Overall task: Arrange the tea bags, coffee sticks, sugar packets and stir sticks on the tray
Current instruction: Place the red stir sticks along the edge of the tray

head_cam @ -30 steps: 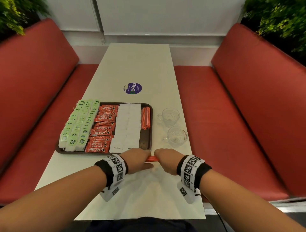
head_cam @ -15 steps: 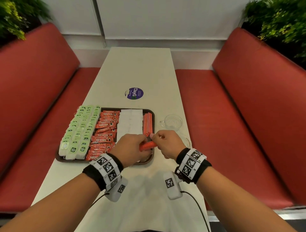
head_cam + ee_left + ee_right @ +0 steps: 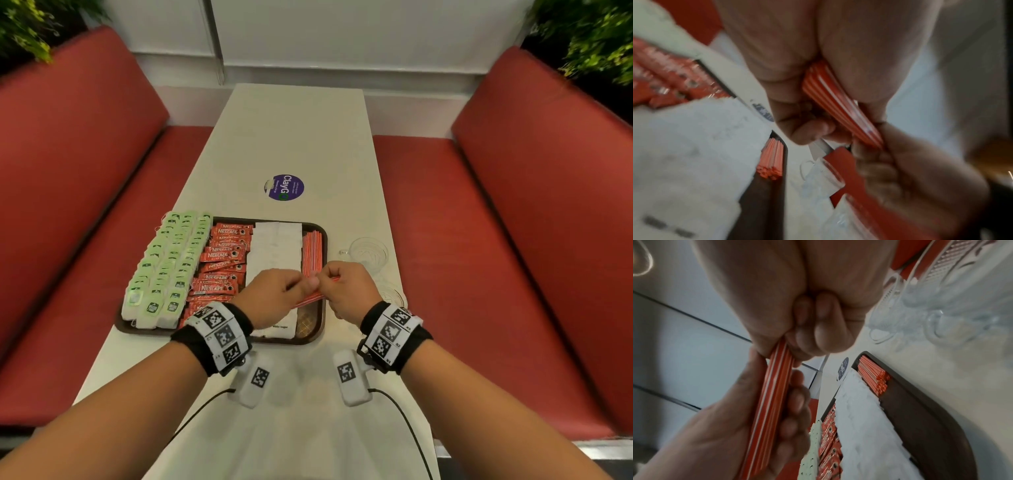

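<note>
Two hands, the left hand [image 3: 274, 296] and right hand [image 3: 346, 291], each clench one end of a bundle of sticks [image 3: 310, 301] above the tray [image 3: 313, 337]; best squared, then lowered into the bare patch below the grip.

The surface [image 3: 294, 144] looks like a smooth, pale laminate with a soft sheen. The tray [image 3: 320, 318] appears to be dark brown plastic, with a fine waffle texture where its floor is bare. The coffee sticks [image 3: 222, 255] are glossy red foil-like sachets; the sugar packets [image 3: 274, 250] look like matt white paper. The stir sticks [image 3: 872, 375] seem smooth red-and-white plastic. The tea bags [image 3: 171, 260] have pale green wrappers. The cup [image 3: 370, 253] is clear patterned glass. The bench seats [image 3: 479, 240] show smooth red leather-like upholstery.
</note>
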